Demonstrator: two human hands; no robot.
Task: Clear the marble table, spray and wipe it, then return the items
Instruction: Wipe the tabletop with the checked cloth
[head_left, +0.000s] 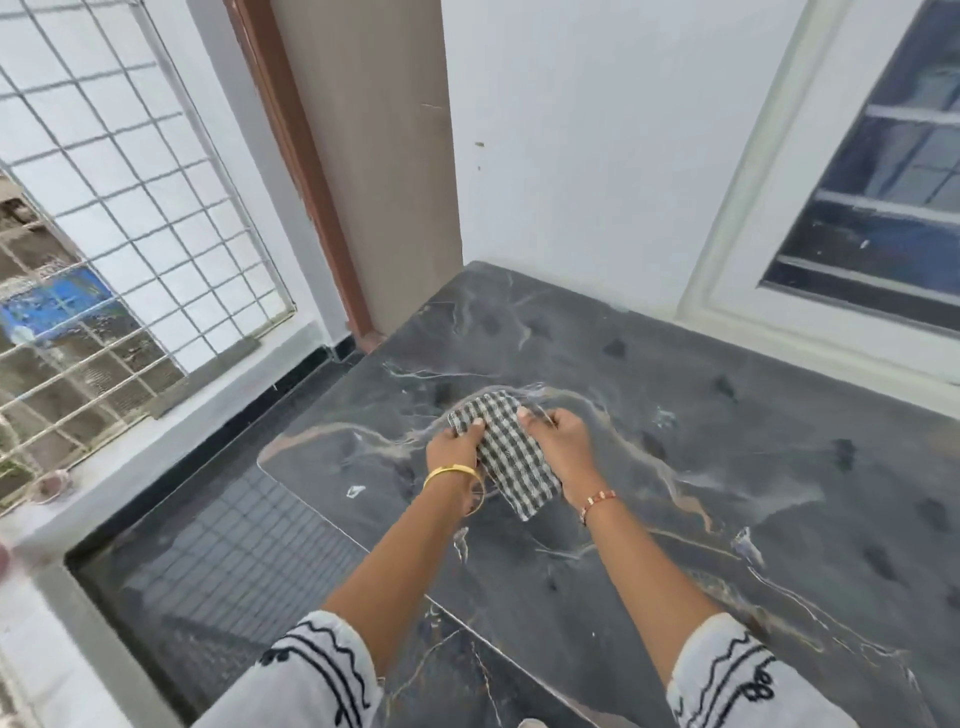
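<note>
While 2 hands, left hand (453, 448) & right hand (562, 445), grip 1 cloth (506, 453).

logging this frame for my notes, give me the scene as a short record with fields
surface: dark grey marble table with pale veins
cloth: folded black-and-white checked cloth, lying on the table
left hand: grips the cloth's left edge, gold bangle on the wrist
right hand: grips the cloth's right edge, beaded bracelet on the wrist
other items on table: none in view
surroundings: white wall, window at right, metal grille at left
</note>
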